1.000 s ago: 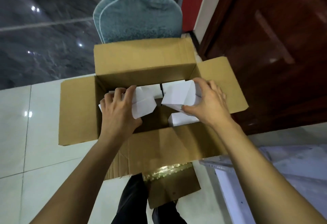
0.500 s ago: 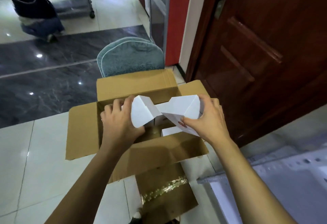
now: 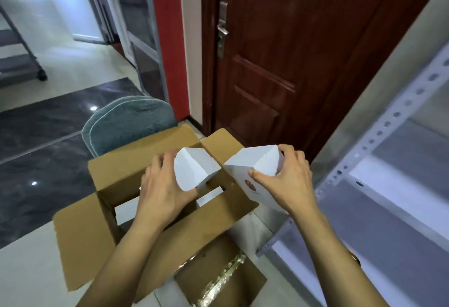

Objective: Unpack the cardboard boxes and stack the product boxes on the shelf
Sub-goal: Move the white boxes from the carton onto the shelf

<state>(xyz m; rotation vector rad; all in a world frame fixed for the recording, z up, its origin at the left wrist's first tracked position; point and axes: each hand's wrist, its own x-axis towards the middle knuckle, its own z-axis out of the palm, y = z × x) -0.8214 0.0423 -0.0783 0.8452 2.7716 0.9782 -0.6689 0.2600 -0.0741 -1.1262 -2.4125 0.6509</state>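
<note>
An open brown cardboard box (image 3: 116,175) stands on the floor with its flaps spread. My left hand (image 3: 161,190) grips a white product box (image 3: 194,169) held above the carton's opening. My right hand (image 3: 289,183) grips a second white product box (image 3: 250,173) with a small red mark on its side, lifted over the carton's right flap. More white product boxes (image 3: 126,210) lie inside the carton. The grey metal shelf (image 3: 393,185) with perforated uprights stands at the right.
A dark red wooden door (image 3: 291,51) with a metal handle is behind the carton. A teal mat (image 3: 131,122) lies on the floor beyond it. A wheeled cart (image 3: 21,64) stands at the far left. Pale and dark floor tiles surround the carton.
Both hands have lifted their white boxes up out of the carton. My view has risen and turned right, so the shelf and the door now fill the right side.
</note>
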